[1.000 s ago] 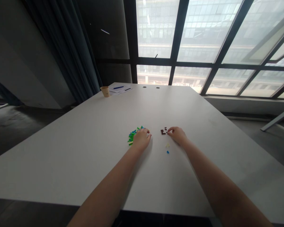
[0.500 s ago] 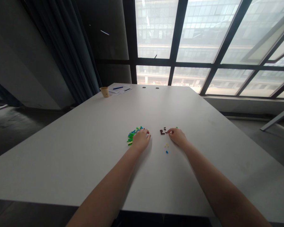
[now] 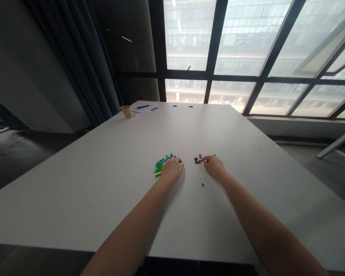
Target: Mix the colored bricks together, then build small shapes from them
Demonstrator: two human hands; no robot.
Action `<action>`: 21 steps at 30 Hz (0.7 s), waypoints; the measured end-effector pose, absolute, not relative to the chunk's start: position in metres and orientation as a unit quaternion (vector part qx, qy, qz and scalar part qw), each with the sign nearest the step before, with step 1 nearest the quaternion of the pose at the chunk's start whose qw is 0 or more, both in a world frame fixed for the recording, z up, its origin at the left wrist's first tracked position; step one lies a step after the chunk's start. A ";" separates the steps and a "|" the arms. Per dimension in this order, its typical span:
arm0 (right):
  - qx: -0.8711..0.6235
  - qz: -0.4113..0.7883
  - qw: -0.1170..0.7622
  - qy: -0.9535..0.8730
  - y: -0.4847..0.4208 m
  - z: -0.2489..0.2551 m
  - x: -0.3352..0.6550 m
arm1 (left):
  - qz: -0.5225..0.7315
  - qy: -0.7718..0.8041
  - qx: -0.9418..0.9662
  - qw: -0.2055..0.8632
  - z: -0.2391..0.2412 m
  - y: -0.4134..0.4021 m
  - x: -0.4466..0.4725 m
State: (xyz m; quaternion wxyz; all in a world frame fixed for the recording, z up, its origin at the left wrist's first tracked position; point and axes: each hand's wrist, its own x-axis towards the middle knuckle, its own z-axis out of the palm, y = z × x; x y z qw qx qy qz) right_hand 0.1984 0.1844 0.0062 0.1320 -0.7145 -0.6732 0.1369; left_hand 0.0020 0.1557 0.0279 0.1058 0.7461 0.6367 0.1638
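My left hand rests on the table against the right side of a pile of small green, blue and pale yellow toy bricks. Its fingers are curved, with thumb and forefinger apart and nothing visible between them. To the right, my right hand pinches at the edge of a small group of dark brown bricks. The piece at its fingertips is tiny and mostly hidden. Nearer to me lie a few pale yellow bricks and a blue brick. A green brick sits just beyond my right hand.
The white table stretches toward the windows. At its far left stand a paper cup and papers with a blue pen on them. Two dark round fittings show at the far edge.
My right hand has shifted slightly left, bringing its fingertips up to the dark brown bricks. The green brick beyond it shows more. My left hand has hardly moved.
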 end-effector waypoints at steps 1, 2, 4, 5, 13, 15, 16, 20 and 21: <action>-0.714 0.137 0.132 -0.674 0.185 0.006 0.198 | 0.164 0.636 0.747 0.104 0.028 0.156 0.002; -0.715 0.138 0.133 -0.672 0.185 0.006 0.198 | 0.164 0.635 0.748 0.103 0.028 0.155 0.002; -0.720 0.136 0.135 -0.667 0.186 0.006 0.199 | 0.163 0.634 0.749 0.101 0.028 0.155 0.002; -0.723 0.134 0.137 -0.664 0.186 0.006 0.199 | 0.162 0.634 0.750 0.101 0.029 0.155 0.002; -0.723 0.139 0.137 -0.663 0.184 0.007 0.196 | 0.159 0.637 0.747 0.103 0.030 0.155 0.003; -0.722 0.144 0.141 -0.662 0.184 0.007 0.195 | 0.158 0.638 0.747 0.104 0.030 0.155 0.003; -0.721 0.146 0.144 -0.662 0.184 0.007 0.195 | 0.157 0.637 0.747 0.105 0.030 0.155 0.003; -0.714 0.152 0.153 -0.666 0.187 0.005 0.195 | 0.156 0.637 0.747 0.106 0.030 0.156 0.003; -0.715 0.151 0.154 -0.665 0.188 0.005 0.195 | 0.157 0.637 0.747 0.105 0.029 0.156 0.003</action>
